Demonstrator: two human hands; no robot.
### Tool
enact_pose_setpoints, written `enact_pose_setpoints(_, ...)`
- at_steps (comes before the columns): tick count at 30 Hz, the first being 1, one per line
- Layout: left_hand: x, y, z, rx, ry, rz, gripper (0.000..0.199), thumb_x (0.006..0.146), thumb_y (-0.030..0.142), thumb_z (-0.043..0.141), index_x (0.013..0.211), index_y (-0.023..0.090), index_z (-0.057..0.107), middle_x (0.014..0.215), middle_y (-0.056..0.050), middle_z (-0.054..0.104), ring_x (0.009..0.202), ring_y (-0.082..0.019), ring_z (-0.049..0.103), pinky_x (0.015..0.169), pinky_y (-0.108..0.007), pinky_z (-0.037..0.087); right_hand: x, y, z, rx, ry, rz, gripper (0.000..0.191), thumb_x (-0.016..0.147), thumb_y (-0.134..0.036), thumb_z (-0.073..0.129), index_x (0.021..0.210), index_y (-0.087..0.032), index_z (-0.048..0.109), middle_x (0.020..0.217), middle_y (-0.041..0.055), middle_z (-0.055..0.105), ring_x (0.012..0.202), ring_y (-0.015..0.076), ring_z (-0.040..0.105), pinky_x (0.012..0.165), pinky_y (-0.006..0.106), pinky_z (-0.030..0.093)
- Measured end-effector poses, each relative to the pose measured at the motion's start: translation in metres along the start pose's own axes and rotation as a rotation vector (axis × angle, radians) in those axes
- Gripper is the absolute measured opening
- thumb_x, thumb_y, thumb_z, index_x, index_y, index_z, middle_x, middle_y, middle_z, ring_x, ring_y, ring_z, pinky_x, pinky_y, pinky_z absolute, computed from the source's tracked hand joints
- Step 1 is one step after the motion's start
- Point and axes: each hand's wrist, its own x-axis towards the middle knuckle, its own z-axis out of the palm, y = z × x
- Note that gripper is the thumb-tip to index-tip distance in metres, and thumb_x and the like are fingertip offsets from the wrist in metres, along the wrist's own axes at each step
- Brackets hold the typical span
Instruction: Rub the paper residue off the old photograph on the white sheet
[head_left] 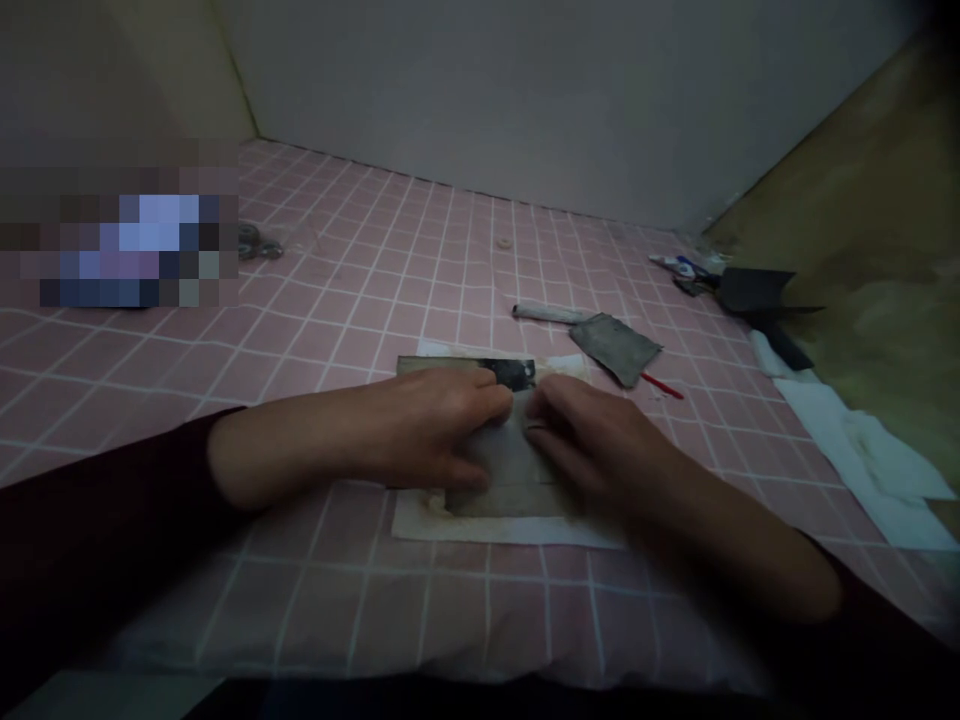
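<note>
Pink checked tablecloth (360, 290) in dim light, grey sheet (517, 475) on white paper (450, 527) near the front, left hand (442, 415) half-open over it, nothing gripped, right hand (592, 430) curled, can't tell if gripping; best steady it left, work gently right.

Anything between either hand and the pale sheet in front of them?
Nothing visible. The left hand and right hand are right at the sheet. The grey square and red stick lie beyond, to the right. What's under the fingers is hidden.
</note>
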Motion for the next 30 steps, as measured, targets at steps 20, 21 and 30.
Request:
enact_pose_setpoints(20, -0.001, 0.000, 0.000, 0.014, -0.004, 0.021, 0.027, 0.076, 0.027, 0.071, 0.089, 0.019, 0.050, 0.096, -0.002, 0.053, 0.082, -0.016, 0.051, 0.068, -0.026, 0.040, -0.002, -0.001, -0.004, -0.029, -0.102, 0.004, 0.017, 0.090, -0.012, 0.050, 0.075, -0.019, 0.045, 0.077, 0.0010, 0.052, 0.069, 0.0135, 0.051, 0.064, 0.026, 0.037)
enact_pose_setpoints(21, -0.001, 0.000, 0.000, 0.015, 0.001, 0.018, 0.028, 0.075, 0.028, 0.072, 0.091, 0.018, 0.050, 0.097, -0.002, 0.053, 0.084, -0.017, 0.052, 0.070, -0.027, 0.041, -0.001, -0.002, -0.001, -0.022, -0.069, -0.005, 0.015, 0.090, -0.012, 0.050, 0.077, -0.019, 0.045, 0.079, 0.0016, 0.052, 0.071, 0.0139, 0.051, 0.065, 0.026, 0.037)
enact_pose_setpoints(30, 0.000, -0.001, 0.002, 0.017, 0.011, 0.031, 0.028, 0.075, 0.029, 0.072, 0.090, 0.019, 0.050, 0.096, -0.001, 0.053, 0.082, -0.015, 0.051, 0.068, -0.026, 0.040, -0.006, 0.001, -0.004, -0.015, -0.092, -0.014, 0.016, 0.089, -0.013, 0.050, 0.076, -0.020, 0.045, 0.076, -0.0003, 0.051, 0.067, 0.0131, 0.050, 0.062, 0.025, 0.036)
